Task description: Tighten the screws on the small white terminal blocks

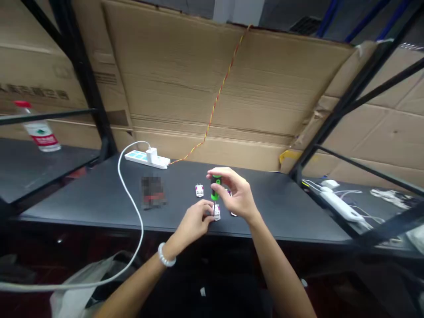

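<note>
My right hand point(236, 192) is closed around the black and green handle of a screwdriver point(216, 187), which stands upright with its shaft pointing down. Under its tip lies a small white plug-like piece point(217, 212) with a purple part. The fingertips of my left hand point(196, 218) pinch the left side of this piece against the table. A similar white piece point(199, 191) with two prongs lies farther back. Another white piece point(233, 215) is partly hidden behind my right hand.
A white power strip point(162, 162) with a plugged-in adapter lies at the back of the dark table point(278, 212). Its white cable point(137, 212) runs down the left side. A pixelated item point(153, 192) lies left of my hands. Black metal posts point(89, 84) frame both sides.
</note>
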Demonstrator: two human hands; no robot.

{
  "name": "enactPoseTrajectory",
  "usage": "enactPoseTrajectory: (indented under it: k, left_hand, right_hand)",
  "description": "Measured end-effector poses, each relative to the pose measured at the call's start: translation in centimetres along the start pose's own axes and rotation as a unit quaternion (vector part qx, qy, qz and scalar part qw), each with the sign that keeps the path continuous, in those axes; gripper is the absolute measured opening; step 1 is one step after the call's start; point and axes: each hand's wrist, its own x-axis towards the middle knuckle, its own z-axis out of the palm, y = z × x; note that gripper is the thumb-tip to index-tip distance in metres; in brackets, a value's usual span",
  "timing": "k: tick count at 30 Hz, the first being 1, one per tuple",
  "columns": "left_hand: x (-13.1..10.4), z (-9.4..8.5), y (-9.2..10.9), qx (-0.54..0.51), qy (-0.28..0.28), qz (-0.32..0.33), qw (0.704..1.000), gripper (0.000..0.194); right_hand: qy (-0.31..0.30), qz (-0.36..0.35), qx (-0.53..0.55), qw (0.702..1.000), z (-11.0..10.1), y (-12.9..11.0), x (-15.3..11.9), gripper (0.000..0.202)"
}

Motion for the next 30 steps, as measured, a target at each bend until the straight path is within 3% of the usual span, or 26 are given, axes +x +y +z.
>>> enactPoseTrajectory:
  k: [7,13,30]
  left_hand:
    - [-0.3,0.4,0.4,0.045,0.0,0.036,0.998,0.02]
    - [-0.3,0.6,0.5,0.084,-0.003,0.042,0.996,0.02]
    - [0.0,0.8,1.1,0.099,-0.006,0.036,0.994,0.019]
  right_hand:
    - [0.014,-0.025,-0.05,0.998,-0.7,-0.2,-0.2,0.027]
    - [-0.027,-0.017,-0.064,0.997,-1.8,-0.3,-0.6,0.038]
    - [0.048,-0.072,-0.189,0.978,-2.0,-0.3,-0.6,0.031]
